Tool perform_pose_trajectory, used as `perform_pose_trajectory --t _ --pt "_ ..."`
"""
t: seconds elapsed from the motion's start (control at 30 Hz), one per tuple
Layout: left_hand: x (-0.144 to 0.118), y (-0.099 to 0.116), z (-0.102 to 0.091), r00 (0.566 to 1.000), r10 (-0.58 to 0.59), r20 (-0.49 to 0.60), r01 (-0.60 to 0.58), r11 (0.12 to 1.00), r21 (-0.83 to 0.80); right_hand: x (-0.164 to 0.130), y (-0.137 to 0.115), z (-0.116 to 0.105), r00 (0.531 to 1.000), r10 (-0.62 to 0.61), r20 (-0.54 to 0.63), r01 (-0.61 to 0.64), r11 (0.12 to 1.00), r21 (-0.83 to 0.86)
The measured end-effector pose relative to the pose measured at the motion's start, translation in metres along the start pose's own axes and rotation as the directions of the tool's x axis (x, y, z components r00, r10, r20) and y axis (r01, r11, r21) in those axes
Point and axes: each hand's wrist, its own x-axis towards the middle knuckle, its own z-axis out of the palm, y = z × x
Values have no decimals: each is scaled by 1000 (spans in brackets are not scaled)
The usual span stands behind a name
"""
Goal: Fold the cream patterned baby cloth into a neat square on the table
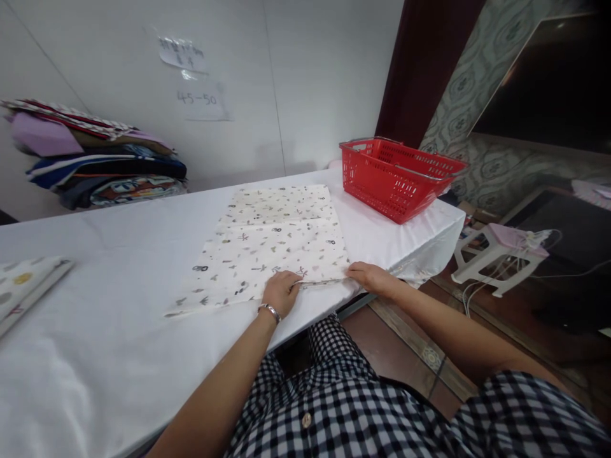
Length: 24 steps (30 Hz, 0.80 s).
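Note:
A cream cloth (pixel 277 242) printed with small dark and coloured figures lies spread on the white-covered table (pixel 119 273), with a crease running across its upper part. My left hand (pixel 282 294), with a silver bracelet at the wrist, is closed on the cloth's near edge, right of its middle. At the near right corner, the fingers of my right hand (pixel 371 278) pinch the fabric. Between the two hands the near edge shows layered or turned. The fingertips under the edge are partly hidden.
A red plastic basket (pixel 401 178) stands at the table's right end. Folded clothes (pixel 109 159) are stacked at the back left. Another folded printed cloth (pixel 28 286) lies at the left edge. On the floor to the right is a white stool (pixel 496 254) with cables.

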Motion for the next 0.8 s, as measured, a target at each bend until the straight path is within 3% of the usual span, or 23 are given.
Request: perform_pose_trajectory --t 0.17,0.47,0.67,0.8 --pt "0 -1 1 1000 -6 -5 6 1000 -7 1 -3 -4 1000 -8 27 7 999 36" --pt "-2 1 0 1000 6 -25 -6 1000 -4 6 -3 1 992 84 89 -78 994 -74" --pt "-5 5 0 1000 22 -22 -21 999 50 23 -3 -25 997 65 -49 -66 998 -10" --pt "-3 2 -1 999 25 20 -28 991 132 25 -9 -20 992 60 -111 -63 998 -20"
